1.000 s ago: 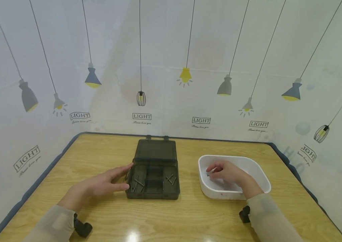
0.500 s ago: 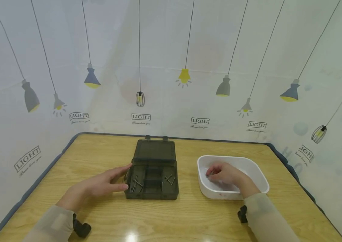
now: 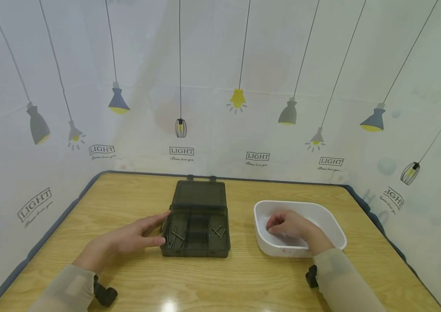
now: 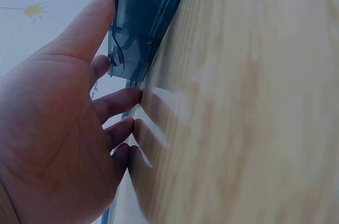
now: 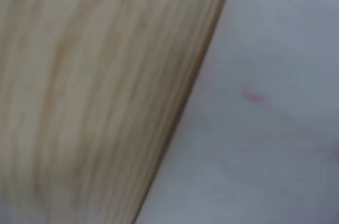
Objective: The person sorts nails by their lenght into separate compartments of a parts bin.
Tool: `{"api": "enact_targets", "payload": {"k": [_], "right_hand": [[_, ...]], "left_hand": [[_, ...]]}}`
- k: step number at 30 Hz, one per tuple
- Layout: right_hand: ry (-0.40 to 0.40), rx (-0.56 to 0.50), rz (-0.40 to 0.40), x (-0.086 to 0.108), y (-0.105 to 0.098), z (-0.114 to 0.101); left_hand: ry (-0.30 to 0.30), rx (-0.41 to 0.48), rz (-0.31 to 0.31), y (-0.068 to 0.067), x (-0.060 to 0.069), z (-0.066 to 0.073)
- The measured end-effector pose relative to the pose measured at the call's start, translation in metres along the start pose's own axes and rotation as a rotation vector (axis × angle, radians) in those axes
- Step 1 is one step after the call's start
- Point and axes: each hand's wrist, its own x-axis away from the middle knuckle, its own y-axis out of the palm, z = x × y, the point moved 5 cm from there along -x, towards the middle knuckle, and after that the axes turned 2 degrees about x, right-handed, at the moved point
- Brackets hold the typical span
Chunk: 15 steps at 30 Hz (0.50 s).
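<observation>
A dark see-through plastic storage box lies on the table with its lid folded open to the back. Several thin metal screws or pins lie in its left part, and more lie at the right. My left hand rests beside the box's left side, fingers extended, thumb at the front left corner. In the left wrist view, the thumb touches the box and the other fingertips meet the table. Inside a white bin, my right hand pinches a small grey piece, mostly hidden by the fingers.
The wooden table has a dark blue edge and stands against a white curtain printed with lamps. In the right wrist view, the bin's wall shows a reddish mark beside the wood. Bare wood separates box and bin.
My right fingertips have closed together on the small grey piece inside the bin. The left hand and the storage box stay in place; the head view has shifted slightly.
</observation>
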Motion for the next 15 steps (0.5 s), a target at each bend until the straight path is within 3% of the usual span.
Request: {"api": "enact_targets", "payload": {"k": [15], "right_hand": [[-0.02,0.033,0.019,0.0021,-0.0016,-0.0024]], "left_hand": [[-0.028,0.003,-0.005,0.0001,-0.0017,-0.0074]]}}
